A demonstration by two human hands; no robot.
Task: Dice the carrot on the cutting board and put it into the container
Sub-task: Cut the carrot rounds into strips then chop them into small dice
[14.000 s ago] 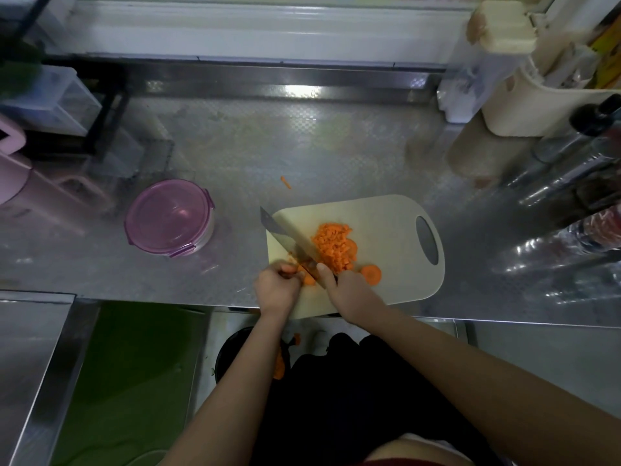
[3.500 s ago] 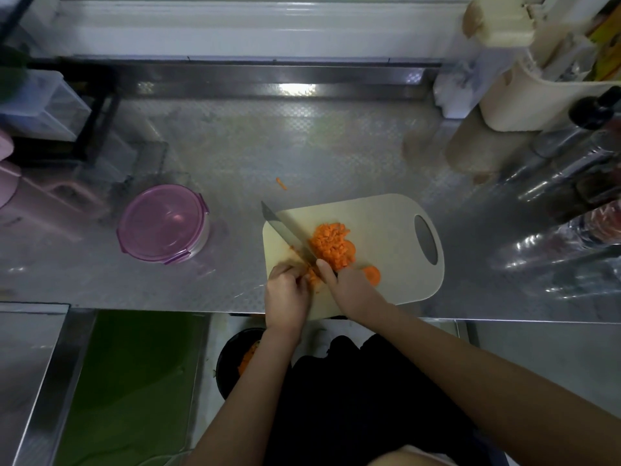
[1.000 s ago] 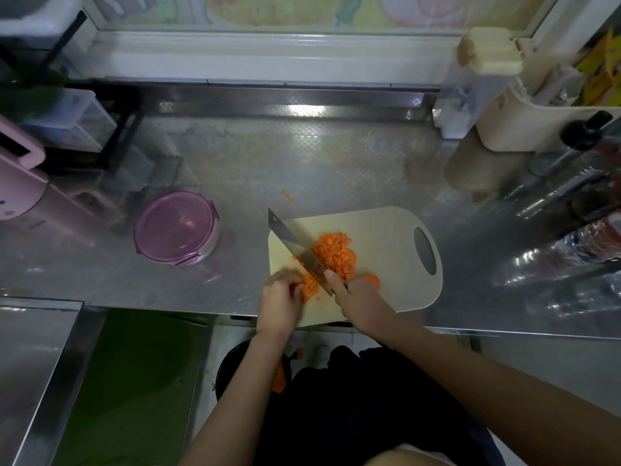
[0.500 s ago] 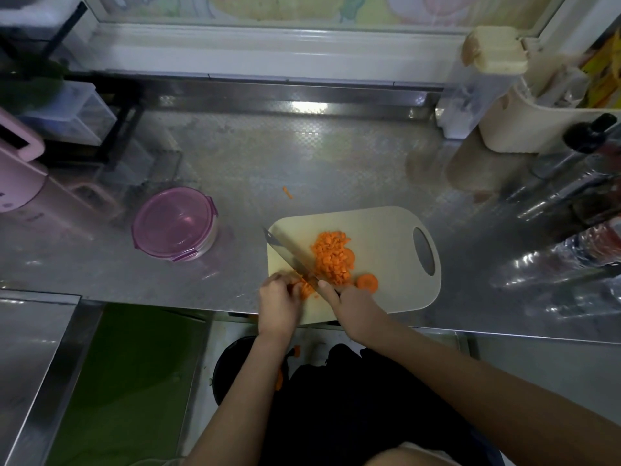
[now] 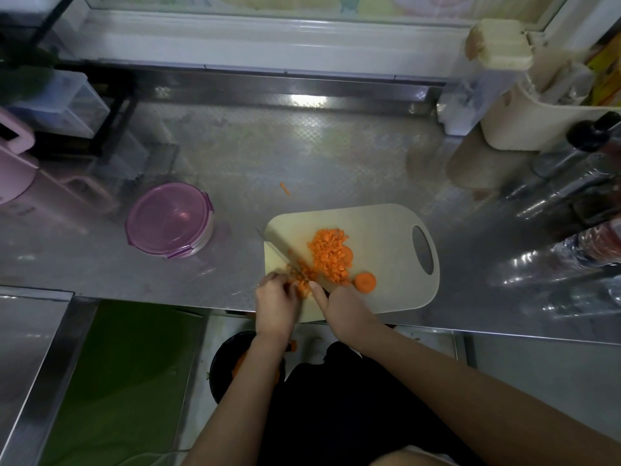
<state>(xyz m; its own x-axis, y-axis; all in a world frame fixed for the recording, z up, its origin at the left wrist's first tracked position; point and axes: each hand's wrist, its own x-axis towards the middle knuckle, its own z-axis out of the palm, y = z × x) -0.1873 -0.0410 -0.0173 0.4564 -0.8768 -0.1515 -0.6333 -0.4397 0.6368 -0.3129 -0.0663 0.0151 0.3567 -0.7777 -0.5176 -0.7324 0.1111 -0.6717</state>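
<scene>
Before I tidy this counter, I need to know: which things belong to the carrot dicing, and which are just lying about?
Job: cutting board, knife, carrot, lidded container.
Lying about: pink jug, cream tub, bottles, clear drawers.

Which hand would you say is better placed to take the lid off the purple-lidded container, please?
Probably the left hand: it is nearer the container and only steadies carrot pieces, while the right hand grips the knife.
</scene>
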